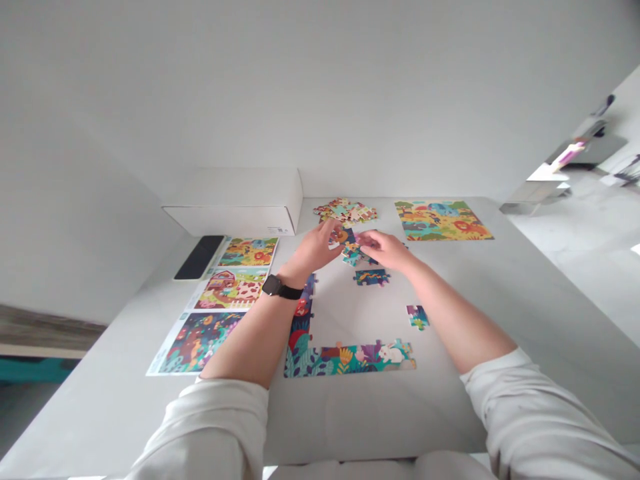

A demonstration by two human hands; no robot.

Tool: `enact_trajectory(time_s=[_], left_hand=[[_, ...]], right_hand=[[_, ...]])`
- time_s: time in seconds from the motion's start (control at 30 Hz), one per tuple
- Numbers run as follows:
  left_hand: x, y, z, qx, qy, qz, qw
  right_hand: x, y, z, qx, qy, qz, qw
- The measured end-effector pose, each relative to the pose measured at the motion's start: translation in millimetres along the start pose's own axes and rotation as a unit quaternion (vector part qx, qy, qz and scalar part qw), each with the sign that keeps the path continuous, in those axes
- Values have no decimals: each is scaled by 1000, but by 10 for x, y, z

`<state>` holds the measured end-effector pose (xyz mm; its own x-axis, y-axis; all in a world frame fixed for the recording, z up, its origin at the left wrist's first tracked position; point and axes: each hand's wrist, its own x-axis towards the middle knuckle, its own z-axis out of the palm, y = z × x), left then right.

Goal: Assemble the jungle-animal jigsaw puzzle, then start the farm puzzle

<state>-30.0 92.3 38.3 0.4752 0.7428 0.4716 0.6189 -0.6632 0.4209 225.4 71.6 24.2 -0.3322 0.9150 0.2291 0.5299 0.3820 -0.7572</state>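
Bare surface (350, 413) lies between the near edge and one L-shaped puzzle border (353, 359), with open room inside its corner. Beyond are one small section (417, 317), right, and one wider section (371, 277). Farther, dark puzzle pieces (352, 255) lie between the left hand (319, 248) and right hand (385, 249), by the fingers; whether either grips, I cannot tell. Behind: one paler pile (353, 211).
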Motion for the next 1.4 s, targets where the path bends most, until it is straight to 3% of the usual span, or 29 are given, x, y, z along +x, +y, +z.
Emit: enact_trajectory(time_s=[0.13,0.27,0.47,0.57,0.67,0.87,1.13,1.4], left_hand=[[47,270,-113,-20,33,28,999],[58,433,-193,-24,41,41,998],[67,376,-495,7,-28,-62,998],[74,314,-605,-18,-48,-81,995],[74,297,-600,-58,-68,-76,993],[74,329,-408,-120,-133,-71,981],[95,284,-329,-114,-147,-98,978],[95,164,-375,-111,-142,-129,975]], right_hand=[[7,-155,-73,139,-6,49,989],[21,-232,-90,166,26,80,982],[0,-253,-120,114,28,97,988],[-13,-244,-105,95,10,85,992],[-22,-240,-63,94,-10,85,992],[-30,-276,7,112,-47,80,989],[-67,-356,13,30,-48,28,998],[-98,-409,14,-88,-13,-144,986]])
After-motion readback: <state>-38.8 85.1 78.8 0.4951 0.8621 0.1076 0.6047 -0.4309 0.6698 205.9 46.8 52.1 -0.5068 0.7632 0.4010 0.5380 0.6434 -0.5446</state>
